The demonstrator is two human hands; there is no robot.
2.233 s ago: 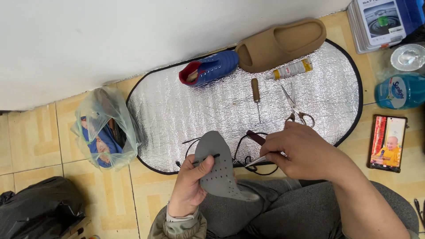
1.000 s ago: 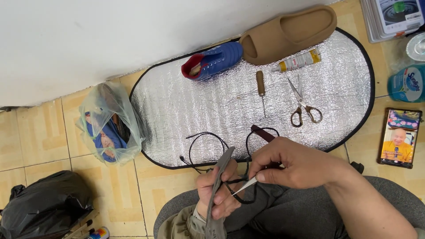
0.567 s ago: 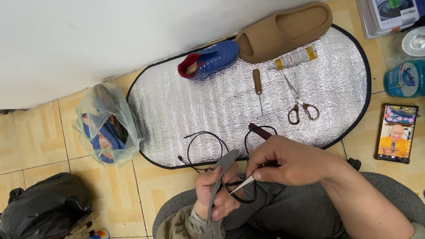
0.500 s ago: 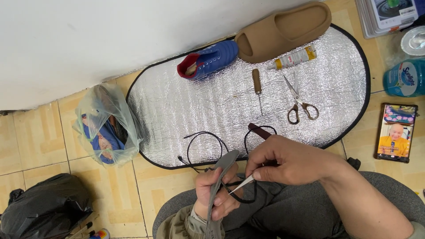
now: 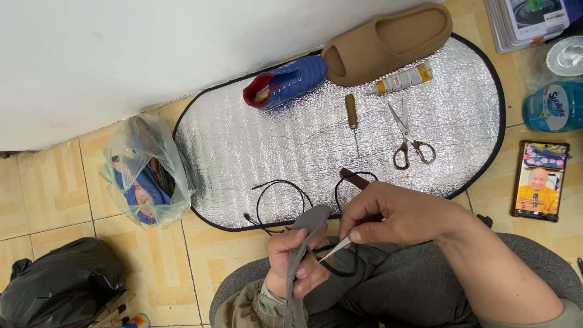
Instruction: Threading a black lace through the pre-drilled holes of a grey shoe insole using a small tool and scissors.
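Observation:
My left hand (image 5: 299, 262) grips a grey insole (image 5: 302, 238) held edge-on over my lap. My right hand (image 5: 405, 214) is shut on a metal awl (image 5: 335, 248) with a dark brown handle, its tip touching the insole's edge. A black cord (image 5: 280, 189) loops from the insole onto the silver oval mat (image 5: 255, 140). On the mat lie a second awl with a wooden handle (image 5: 351, 117), scissors (image 5: 408, 135), a glue tube (image 5: 403, 79), a blue shoe (image 5: 285, 81) and a tan slipper (image 5: 388, 41).
A clear plastic bag (image 5: 144, 171) with items lies left of the mat, a black bag (image 5: 57, 284) at bottom left. A phone (image 5: 539, 180) with a lit screen lies on the tiles at right, near a blue bottle (image 5: 555, 105) and a box (image 5: 527, 19).
The insole was turned from flat to edge-on and drawn closer to my lap. My right hand brought the awl tip to its edge. The view has shifted slightly.

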